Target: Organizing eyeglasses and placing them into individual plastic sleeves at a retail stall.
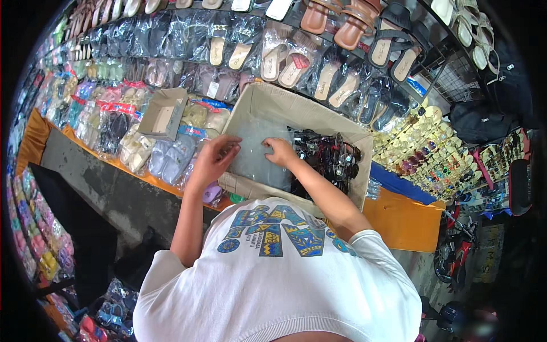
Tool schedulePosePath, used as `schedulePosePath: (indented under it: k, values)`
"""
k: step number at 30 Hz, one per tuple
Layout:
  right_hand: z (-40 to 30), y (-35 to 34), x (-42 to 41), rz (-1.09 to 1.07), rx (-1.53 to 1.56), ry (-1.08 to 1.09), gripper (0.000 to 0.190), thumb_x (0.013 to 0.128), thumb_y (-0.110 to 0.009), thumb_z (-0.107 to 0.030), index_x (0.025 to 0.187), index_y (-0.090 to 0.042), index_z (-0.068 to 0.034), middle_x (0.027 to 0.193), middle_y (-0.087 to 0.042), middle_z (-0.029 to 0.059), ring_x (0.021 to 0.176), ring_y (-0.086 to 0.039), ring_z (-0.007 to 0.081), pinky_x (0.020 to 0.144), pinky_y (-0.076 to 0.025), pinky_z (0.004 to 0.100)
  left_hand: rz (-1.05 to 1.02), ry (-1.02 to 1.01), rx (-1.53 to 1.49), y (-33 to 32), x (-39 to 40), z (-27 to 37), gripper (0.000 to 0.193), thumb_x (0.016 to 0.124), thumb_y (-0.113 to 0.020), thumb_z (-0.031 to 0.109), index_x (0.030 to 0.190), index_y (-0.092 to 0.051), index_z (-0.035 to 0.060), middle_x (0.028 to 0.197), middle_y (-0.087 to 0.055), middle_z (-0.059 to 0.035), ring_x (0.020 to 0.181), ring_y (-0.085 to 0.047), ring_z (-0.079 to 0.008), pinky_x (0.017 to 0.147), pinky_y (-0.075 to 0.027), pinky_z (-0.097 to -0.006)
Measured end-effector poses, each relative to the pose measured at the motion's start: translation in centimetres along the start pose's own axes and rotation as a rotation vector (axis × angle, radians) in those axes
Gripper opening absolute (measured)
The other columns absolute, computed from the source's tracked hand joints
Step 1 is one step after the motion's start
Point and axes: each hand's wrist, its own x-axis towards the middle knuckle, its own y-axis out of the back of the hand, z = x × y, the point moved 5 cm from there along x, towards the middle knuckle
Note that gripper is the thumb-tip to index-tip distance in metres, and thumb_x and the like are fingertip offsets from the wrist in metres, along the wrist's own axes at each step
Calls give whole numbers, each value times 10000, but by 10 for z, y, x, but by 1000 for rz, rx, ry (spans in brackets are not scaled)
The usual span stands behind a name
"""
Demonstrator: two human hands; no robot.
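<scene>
A large cardboard box [337,115] lies open before me. Its left part holds a stack of clear plastic bags or sheets [256,164]; dark sunglasses [335,160] fill the right part in a tangled pile. My left hand [218,158] is over the box's left edge, fingers apart and curved, with nothing seen in it. My right hand [278,151] is above the plastic, fingertips bent inward near its surface; whether they pinch a bit of the clear plastic cannot be told.
A small open cardboard box [164,115] rests on bagged slippers left of the large box. Rows of sandals [290,68] rise behind. Sunglasses on a yellow display rack [427,149] stand at right, above an orange cloth [397,220]. A red motorcycle [460,256] is at lower right.
</scene>
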Motion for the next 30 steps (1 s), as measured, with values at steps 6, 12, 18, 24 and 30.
schedulePosePath:
  k: [6, 12, 18, 24, 30]
  values:
    - [6, 13, -1, 3, 170, -113, 270, 797, -780, -158, 1029, -697, -50, 987, -719, 114, 971, -668, 300, 878, -517, 389, -33, 13, -38, -10, 15, -22, 249, 1007, -669, 137, 1216, -689, 2, 1045, -726, -80, 950, -655, -122, 778, -522, -293]
    - [-57, 87, -8, 168, 371, -94, 153, 881, -712, -71, 1032, -718, -51, 1057, -751, 120, 1011, -696, 312, 887, -525, 386, 10, -41, 45, -21, 24, -17, 273, 952, -700, 99, 1215, -699, 25, 1017, -711, -92, 917, -677, -184, 779, -532, -320]
    - [-85, 129, -18, 238, 252, 112, 211, 902, -739, -104, 1106, -718, -51, 1064, -746, 66, 1039, -670, 252, 940, -501, 368, 46, -170, 183, -54, 34, -7, 251, 900, -725, 63, 1147, -704, 24, 971, -694, -100, 851, -694, -228, 732, -535, -334]
    - [-84, 143, -40, 417, 519, -32, 389, 908, -765, -139, 1266, -638, -59, 1135, -726, 67, 1015, -672, 210, 911, -519, 354, 140, -26, -39, -75, 39, -23, 131, 937, -715, 26, 1053, -658, 6, 950, -699, -93, 776, -714, -164, 659, -546, -299]
    - [-41, 91, -71, 266, 1010, -319, 321, 975, -726, -128, 1264, -618, -37, 1109, -691, 51, 996, -649, 109, 860, -523, 267, 232, 209, -675, -92, 37, -44, 136, 977, -714, 45, 1008, -583, 25, 944, -693, -64, 804, -739, -192, 719, -591, -286]
